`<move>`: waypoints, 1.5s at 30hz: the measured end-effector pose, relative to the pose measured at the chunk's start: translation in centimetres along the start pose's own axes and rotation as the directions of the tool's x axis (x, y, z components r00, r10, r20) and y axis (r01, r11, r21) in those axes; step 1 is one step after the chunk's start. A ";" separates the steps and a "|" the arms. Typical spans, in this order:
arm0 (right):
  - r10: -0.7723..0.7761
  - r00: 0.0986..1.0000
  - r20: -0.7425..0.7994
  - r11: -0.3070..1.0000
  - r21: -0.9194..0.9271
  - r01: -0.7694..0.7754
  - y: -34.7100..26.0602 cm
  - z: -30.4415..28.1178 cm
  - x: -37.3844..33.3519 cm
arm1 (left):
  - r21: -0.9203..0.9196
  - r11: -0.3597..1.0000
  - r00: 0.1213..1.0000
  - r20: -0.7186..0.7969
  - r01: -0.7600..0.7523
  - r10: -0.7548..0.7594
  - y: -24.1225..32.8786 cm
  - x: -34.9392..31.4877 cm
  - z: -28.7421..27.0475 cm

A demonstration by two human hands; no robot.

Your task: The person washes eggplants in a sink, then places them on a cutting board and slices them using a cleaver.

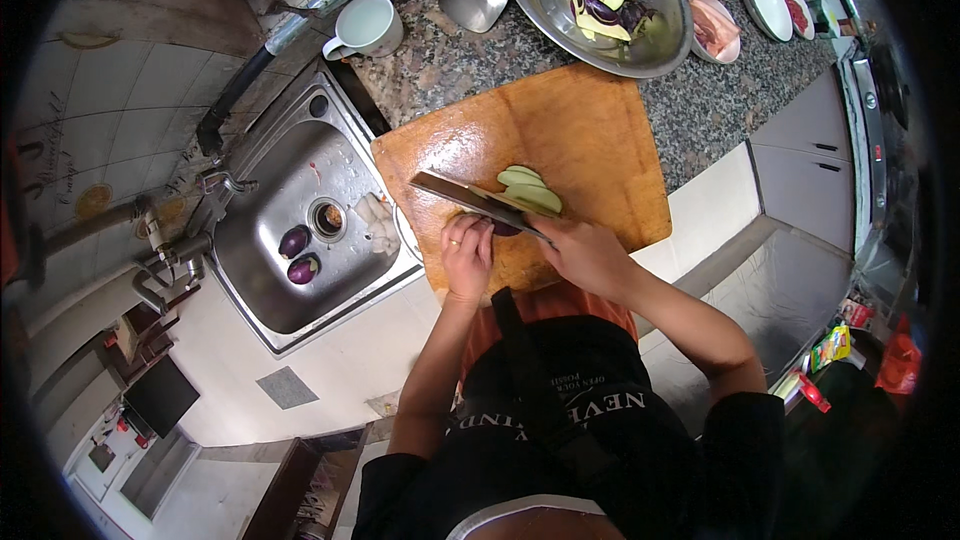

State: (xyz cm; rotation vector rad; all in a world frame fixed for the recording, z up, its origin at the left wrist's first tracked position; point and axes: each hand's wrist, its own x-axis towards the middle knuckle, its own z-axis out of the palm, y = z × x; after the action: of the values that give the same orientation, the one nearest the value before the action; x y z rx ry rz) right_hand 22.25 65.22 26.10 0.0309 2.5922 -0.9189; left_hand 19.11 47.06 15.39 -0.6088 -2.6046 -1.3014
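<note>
At the left of the counter, the sink point(300, 240) holds two purple eggplant pieces point(298, 254) near its drain, and a white mug point(365, 25) stands on the granite past the sink's far corner.

On the cutting board point(580, 130), your left hand point(467, 255) sits at the near edge, fingers curled down and pressing on a dark eggplant piece point(505, 229) that is mostly hidden under the blade; a ring shows on one finger. Your cleaver point(470, 197) lies flat-sided across the board's near half, its blade reaching left past your left hand and its edge down on the eggplant. Just beyond the blade, near the board's middle, lie pale green slices point(530, 190), stacked and touching each other.

Your right hand point(585, 250) is closed around the cleaver's handle at the board's near edge, right of your left hand and close beside it.

Past the board's far edge, a steel bowl point(560, 15) holds more slices, pale and purple-skinned. Right of it stand a pink bowl point(725, 25) and several white plates point(770, 2) along the counter's far right corner.
</note>
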 end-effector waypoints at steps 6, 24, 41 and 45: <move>0.174 0.958 0.226 0.983 -0.098 -0.155 -0.7 -2.7 -4.9 | 0.046 0.999 0.999 0.045 -0.025 0.023 -1.0 -0.9 0.2; -0.057 0.995 -0.088 0.998 0.013 0.058 -0.9 0.4 0.6 | 0.005 1.000 0.999 0.043 0.005 -0.005 0.2 0.4 -0.5; 0.129 0.981 0.143 0.991 -0.054 -0.123 -0.6 0.7 -3.1 | 0.010 1.000 0.996 0.089 0.008 -0.009 -0.4 -0.3 -0.5; -0.032 0.999 -0.041 0.999 0.011 0.032 -0.2 3.3 1.2 | 0.018 0.999 0.992 0.121 0.042 -0.044 -0.4 -0.5 -0.5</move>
State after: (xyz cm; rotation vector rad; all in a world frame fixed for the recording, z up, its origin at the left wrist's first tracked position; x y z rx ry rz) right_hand 22.27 62.92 23.44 0.0113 2.6322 -0.9541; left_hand 19.40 46.34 15.25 -0.6528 -2.7368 -1.2933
